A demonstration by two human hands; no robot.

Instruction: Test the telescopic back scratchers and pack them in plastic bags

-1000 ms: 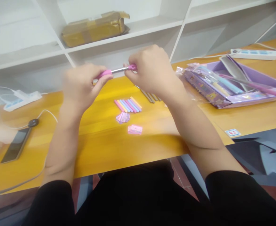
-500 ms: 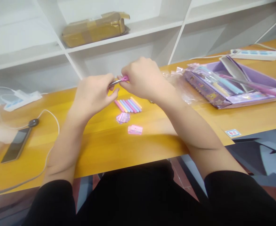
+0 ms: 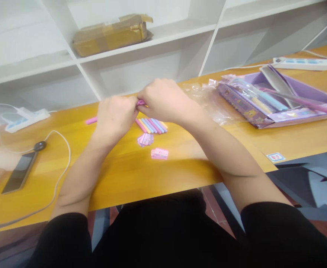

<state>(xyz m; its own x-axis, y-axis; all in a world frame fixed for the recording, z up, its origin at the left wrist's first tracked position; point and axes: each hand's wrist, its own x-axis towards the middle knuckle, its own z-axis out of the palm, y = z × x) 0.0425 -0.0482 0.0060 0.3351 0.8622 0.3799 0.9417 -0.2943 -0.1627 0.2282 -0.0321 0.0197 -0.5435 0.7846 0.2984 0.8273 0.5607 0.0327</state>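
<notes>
Head view shows a pink pen (image 3: 91,121) above the worktop (image 3: 152,182), poking out past the left hand (image 3: 117,117), which is closed round it, while the right hand (image 3: 166,100) pinches what looks like its looped end (image 3: 141,102); if a hard tug or twist breaks either grip, the pen could drop and scatter the sticks (image 3: 151,125) nearby. Left to right, I count one phone (image 3: 20,173), one power strip (image 3: 26,121), one carton (image 3: 111,37) on the shelf (image 3: 180,36), two card piles (image 3: 146,140), one row of sticks too tightly packed to number surely, one purple box (image 3: 244,106) and a second power strip (image 3: 303,64).
</notes>
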